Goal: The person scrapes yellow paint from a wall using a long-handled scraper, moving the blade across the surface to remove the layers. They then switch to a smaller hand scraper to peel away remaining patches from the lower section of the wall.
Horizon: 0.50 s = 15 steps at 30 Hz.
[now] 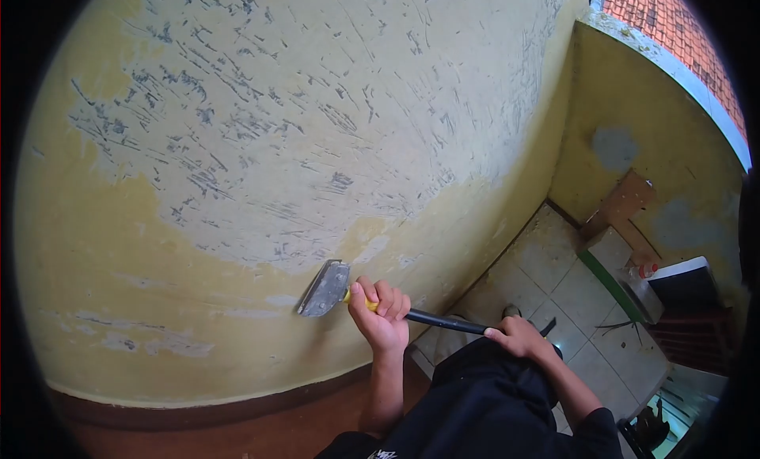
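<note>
A long-handled scraper [326,291] has a broad grey metal head, a yellow collar and a black shaft. Its blade edge lies against the yellow painted wall [182,277], just below a large patch of scratched, bare surface [317,142]. My left hand [381,310] is wrapped around the scraper near the yellow collar, close behind the head. Farther back, my right hand [521,337] grips the rear end of the black handle, beside my dark shirt [499,396].
A second wall [641,134] meets the scraped one at a corner on the right. Along it stand a leaning brown board [625,202], a plastic bottle [645,271] and a dark red slatted item [693,336]. Pale tiles [546,261] cover the floor there.
</note>
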Each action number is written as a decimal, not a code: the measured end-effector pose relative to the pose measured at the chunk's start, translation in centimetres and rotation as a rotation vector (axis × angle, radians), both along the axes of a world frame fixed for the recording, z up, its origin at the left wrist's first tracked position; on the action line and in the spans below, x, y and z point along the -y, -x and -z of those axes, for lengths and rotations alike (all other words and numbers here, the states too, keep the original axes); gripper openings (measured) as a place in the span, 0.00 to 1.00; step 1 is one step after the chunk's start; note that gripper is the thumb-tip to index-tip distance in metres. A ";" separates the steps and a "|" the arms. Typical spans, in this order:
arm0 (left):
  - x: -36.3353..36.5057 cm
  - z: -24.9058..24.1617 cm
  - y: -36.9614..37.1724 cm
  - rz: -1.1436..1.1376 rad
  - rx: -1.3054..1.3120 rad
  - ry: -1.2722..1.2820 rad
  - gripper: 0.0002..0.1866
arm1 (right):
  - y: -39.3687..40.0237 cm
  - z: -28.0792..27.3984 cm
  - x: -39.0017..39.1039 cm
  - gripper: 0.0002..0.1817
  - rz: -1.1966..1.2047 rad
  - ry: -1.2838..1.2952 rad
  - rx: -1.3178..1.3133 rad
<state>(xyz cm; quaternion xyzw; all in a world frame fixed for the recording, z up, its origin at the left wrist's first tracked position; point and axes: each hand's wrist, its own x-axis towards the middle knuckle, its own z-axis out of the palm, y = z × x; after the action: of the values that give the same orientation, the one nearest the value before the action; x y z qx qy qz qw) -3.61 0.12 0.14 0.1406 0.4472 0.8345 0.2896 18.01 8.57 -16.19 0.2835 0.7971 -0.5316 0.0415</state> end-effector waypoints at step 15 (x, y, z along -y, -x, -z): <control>0.9 -1.2 1.0 0.087 0.012 0.028 0.21 | 1.1 -0.4 0.3 0.44 -0.059 0.040 0.002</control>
<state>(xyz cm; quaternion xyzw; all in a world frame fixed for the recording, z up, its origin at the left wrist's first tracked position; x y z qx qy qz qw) -4.66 -0.73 1.32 0.1508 0.4505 0.8155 0.3305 16.87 8.23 -15.81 0.2595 0.7942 -0.5458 0.0639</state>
